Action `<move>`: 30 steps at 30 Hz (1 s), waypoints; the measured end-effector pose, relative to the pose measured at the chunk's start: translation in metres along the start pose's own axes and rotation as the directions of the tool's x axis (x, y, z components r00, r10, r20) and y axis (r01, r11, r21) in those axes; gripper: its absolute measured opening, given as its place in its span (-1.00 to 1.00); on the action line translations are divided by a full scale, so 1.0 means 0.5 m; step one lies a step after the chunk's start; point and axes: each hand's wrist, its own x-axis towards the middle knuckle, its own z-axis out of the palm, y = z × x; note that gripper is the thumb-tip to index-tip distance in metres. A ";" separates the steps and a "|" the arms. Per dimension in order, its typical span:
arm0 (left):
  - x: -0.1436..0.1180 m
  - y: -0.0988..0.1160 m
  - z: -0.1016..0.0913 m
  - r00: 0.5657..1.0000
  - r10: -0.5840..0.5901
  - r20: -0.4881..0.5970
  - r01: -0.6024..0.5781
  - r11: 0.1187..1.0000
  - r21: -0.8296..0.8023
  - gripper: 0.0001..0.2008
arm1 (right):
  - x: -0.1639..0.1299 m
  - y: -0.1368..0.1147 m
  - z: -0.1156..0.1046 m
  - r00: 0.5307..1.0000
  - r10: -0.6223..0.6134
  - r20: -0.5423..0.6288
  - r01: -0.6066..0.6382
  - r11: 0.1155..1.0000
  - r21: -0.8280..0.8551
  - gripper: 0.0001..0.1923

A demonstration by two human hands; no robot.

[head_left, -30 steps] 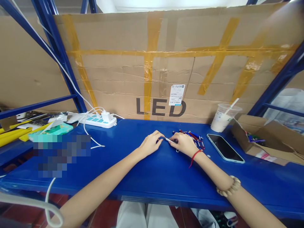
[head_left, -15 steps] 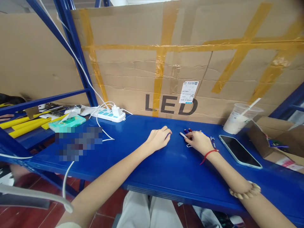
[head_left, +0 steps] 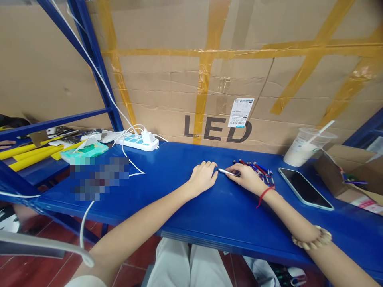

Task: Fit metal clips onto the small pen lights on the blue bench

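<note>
Since half a second ago, the right hand (head_left: 247, 178) has turned the pen (head_left: 228, 172) so its silvery tip points toward the left hand (head_left: 204, 177), which has shifted little. Right fingers (head_left: 234, 170) pinch the pen low over the table (head_left: 179, 199). Left fingers (head_left: 213, 170) are curled loosely, palm down on the table, holding nothing, just beside the pen tip. More pens (head_left: 259, 169) lie behind the right hand, near a phone (head_left: 305, 188) and a cup (head_left: 302, 148).
</note>
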 end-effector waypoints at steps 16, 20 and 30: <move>0.015 -0.009 0.006 0.994 -0.105 0.006 0.094 0.865 -0.494 -0.61 | -0.009 -0.066 0.000 0.990 -0.037 -0.136 0.082 0.936 0.343 -0.64; 0.010 -0.011 -0.004 0.998 -0.045 0.032 0.054 0.889 -0.454 -0.70 | -0.009 -0.071 0.005 0.997 -0.070 0.043 0.035 0.831 0.555 -0.59; 0.033 -0.018 0.000 0.923 -0.379 0.072 0.192 0.291 -0.937 -0.66 | -0.013 -0.070 0.001 0.989 -0.097 0.114 0.026 0.863 0.505 -0.53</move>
